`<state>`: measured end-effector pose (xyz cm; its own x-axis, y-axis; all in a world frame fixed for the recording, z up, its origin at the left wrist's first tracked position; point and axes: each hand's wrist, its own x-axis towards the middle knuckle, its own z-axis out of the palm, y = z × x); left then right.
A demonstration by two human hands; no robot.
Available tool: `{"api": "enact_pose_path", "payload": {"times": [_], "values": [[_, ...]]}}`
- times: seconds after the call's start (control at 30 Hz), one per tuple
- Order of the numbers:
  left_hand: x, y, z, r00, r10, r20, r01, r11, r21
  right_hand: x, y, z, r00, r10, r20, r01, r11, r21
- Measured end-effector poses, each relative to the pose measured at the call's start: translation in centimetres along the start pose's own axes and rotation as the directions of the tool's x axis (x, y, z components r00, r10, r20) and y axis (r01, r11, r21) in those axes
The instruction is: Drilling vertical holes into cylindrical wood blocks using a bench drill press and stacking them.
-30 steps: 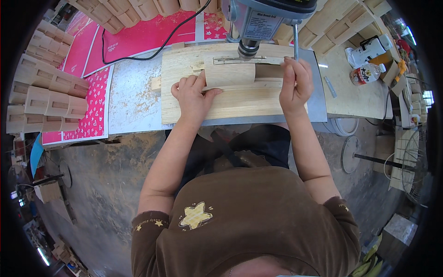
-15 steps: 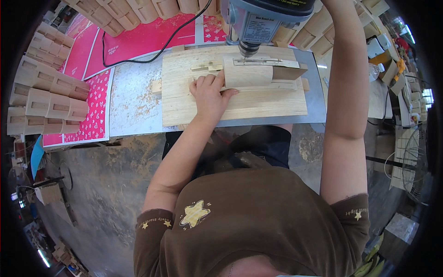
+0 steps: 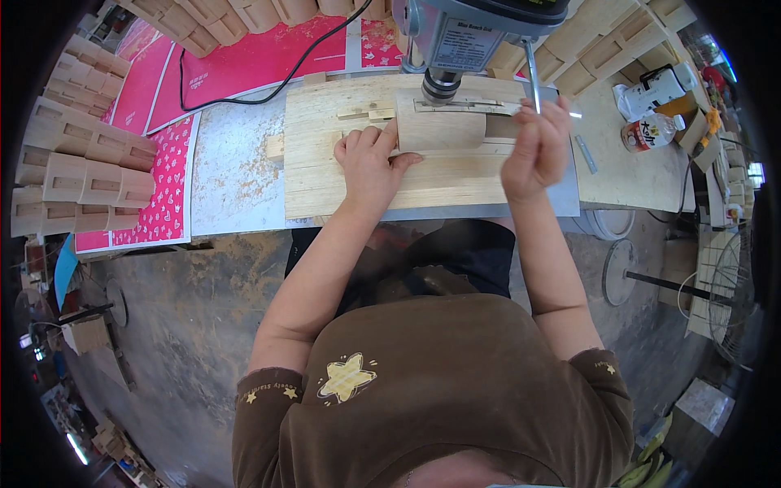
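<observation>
A pale, curved wooden piece (image 3: 442,130) lies on a wooden jig board (image 3: 325,187) under a bench drill press (image 3: 460,41). My left hand (image 3: 370,163) holds its left end, fingers curled at the edge and thumb along the near side. The drill chuck (image 3: 441,85) hangs right above the far edge of the piece; the bit's tip cannot be made out. My right hand (image 3: 537,154) is closed around the lower end of the drill press's metal feed lever (image 3: 532,73), over the right part of the board. Thin wooden guide strips (image 3: 366,114) flank the piece.
Stacks of similar wooden pieces (image 3: 89,175) stand at the left, with more along the back. A black cable (image 3: 301,69) crosses the pink sheet (image 3: 244,73). At the right are a plastic bottle (image 3: 653,132) and a small grey rod (image 3: 586,154). Sawdust lies left of the board.
My right hand has come down from the top of the view toward me, pulling the feed lever down. The chuck sits slightly lower. My left hand stays at the wooden piece.
</observation>
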<state>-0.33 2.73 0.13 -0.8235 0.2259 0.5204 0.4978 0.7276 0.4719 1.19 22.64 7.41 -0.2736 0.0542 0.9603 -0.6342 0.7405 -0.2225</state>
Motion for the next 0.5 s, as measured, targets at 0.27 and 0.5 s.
{"api": "enact_pose_path", "payload": {"times": [0.27, 0.5], "values": [[-0.3, -0.4, 0.4, 0.999, -0.039, 0.037, 0.039, 0.999, 0.006, 0.8, 0.0, -1.0, 0.996, -0.073, 0.042, 0.072, 0.997, 0.027], [-0.1, -0.2, 0.4, 1.0, -0.025, 0.008, 0.025, 1.0, -0.014, 17.7, 1.7, 0.6, 0.957, 0.226, 0.182, -0.163, 0.937, -0.309]]}}
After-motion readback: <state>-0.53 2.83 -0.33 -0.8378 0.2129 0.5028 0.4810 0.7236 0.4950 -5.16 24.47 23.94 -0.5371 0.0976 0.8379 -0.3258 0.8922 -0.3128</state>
